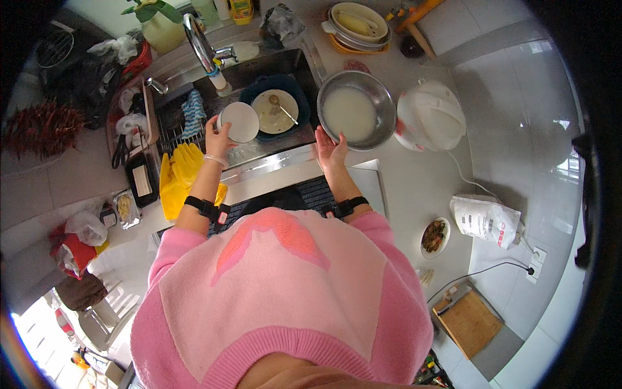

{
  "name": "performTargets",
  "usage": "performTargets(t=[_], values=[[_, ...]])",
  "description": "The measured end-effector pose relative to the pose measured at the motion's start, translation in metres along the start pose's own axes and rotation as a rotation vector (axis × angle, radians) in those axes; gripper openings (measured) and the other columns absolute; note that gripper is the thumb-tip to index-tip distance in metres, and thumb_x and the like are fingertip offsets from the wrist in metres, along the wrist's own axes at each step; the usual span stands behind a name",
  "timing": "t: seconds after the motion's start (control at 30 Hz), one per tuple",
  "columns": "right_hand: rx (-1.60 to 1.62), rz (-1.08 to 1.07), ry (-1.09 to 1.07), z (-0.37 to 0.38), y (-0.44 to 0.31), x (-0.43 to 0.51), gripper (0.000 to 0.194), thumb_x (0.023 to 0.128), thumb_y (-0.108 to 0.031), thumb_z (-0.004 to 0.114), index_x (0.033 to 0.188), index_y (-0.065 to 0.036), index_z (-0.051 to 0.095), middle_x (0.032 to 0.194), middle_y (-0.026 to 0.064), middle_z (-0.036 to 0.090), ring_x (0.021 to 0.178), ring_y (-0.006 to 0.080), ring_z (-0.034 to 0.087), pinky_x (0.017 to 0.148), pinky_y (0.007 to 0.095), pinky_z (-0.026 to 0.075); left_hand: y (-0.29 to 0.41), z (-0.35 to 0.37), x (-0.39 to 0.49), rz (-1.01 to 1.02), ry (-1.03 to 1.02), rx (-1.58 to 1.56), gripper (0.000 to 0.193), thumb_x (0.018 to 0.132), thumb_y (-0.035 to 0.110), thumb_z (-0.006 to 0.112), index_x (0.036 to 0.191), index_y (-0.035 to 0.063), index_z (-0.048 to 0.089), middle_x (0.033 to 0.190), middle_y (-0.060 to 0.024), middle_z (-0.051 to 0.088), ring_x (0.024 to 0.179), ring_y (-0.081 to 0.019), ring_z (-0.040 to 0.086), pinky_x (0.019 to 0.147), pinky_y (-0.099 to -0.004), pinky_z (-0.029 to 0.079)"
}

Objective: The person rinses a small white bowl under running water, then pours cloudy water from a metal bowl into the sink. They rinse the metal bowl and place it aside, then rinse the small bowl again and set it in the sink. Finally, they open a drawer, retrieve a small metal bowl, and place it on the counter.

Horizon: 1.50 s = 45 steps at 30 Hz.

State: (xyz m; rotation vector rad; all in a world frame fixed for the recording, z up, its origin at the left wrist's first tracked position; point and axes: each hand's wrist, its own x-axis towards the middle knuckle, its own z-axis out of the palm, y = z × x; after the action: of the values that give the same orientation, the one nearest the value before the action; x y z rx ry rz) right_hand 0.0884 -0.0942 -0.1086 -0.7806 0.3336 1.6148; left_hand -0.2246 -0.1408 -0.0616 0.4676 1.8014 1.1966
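My left hand (218, 139) grips a white bowl (239, 122) over the sink (233, 155), with the thumb on its near left side. Under and beside it in the sink sits a dark blue basin (303, 109), which holds a wide pale bowl (260, 111) with a spoon (286, 113) in it. My right hand (333, 151) is at the near left rim of a metal basin (387, 102). Its thumb lies over the rim and its fingers are against the outside. Cloudy whitish liquid (350, 113) fills the basin's bottom.
A chrome faucet (199, 44) arches over the sink. Yellow rubber gloves (177, 182) hang at its left front edge, near a blue-striped cloth (193, 114). Right of the metal basin stands a white lidded appliance (432, 116). Stacked dishes (357, 24) stand behind; a food dish (435, 237) lies further right.
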Motion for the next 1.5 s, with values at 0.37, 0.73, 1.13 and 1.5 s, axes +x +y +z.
performTargets(t=[0.37,0.73,1.13,1.5], values=[[-0.204,-0.183,0.088,-0.021,-0.011,0.029,0.034,0.096,-0.015,0.046,0.123,0.005,0.044,0.119,0.0189,0.054,0.105,0.0337,0.060,0.091,0.0465,0.056,0.003,0.023,-0.022,-0.181,-0.164,-0.208,0.061,0.089,0.022,0.059,0.141,0.0123,0.029,0.131,-0.0196,0.043,0.102,-0.0342,0.060,0.068,-0.0452,0.061],[-0.402,-0.177,-0.012,0.001,-0.015,-0.020,0.030,0.092,-0.005,0.041,0.120,0.007,0.043,0.116,0.0207,0.054,0.101,0.0379,0.060,0.086,0.0498,0.058,0.009,0.038,-0.024,-0.161,-0.241,-0.287,0.062,0.087,0.021,0.060,0.140,0.0094,0.031,0.119,-0.0162,0.047,0.093,-0.0270,0.059,0.066,-0.0424,0.062],[-0.576,-0.070,-0.144,0.028,-0.005,-0.048,0.039,0.087,0.001,0.042,0.122,0.016,0.036,0.126,0.0283,0.043,0.109,0.0454,0.054,0.091,0.0563,0.054,-0.003,0.044,-0.013,-0.241,-0.250,-0.374,0.074,0.088,0.031,0.063,0.145,0.0092,0.021,0.132,-0.0179,0.044,0.103,-0.0333,0.061,0.070,-0.0458,0.061],[-0.759,-0.053,-0.151,0.049,0.022,-0.059,0.042,0.088,-0.001,0.044,0.126,0.012,0.032,0.118,0.0247,0.047,0.096,0.0391,0.061,0.076,0.0468,0.062,-0.013,0.025,-0.017,-0.267,-0.204,-0.426,0.069,0.087,0.030,0.065,0.140,0.0115,0.027,0.130,-0.0170,0.044,0.099,-0.0321,0.062,0.070,-0.0474,0.061]])
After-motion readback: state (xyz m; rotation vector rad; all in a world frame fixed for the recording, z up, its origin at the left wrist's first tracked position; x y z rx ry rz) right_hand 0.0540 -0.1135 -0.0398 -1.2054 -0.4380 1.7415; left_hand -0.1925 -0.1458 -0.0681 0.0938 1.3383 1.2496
